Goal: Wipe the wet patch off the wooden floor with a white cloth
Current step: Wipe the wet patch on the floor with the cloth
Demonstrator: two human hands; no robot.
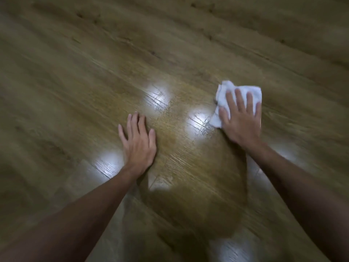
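Observation:
A crumpled white cloth (240, 92) lies on the wooden floor (75, 82) at the right. My right hand (240, 121) presses flat on top of it, fingers spread, covering its near half. A wet, glossy patch (170, 118) with streaks and droplets shines between my two hands, just left of the cloth. My left hand (138, 143) rests palm-down on the bare floor at the patch's left edge, fingers apart, holding nothing. The picture is motion-blurred.
Bright light reflections (156, 95) glare off the planks around the patch and near my left wrist. My own shadow (198, 195) darkens the floor between my forearms. Wooden planks run in every direction around me.

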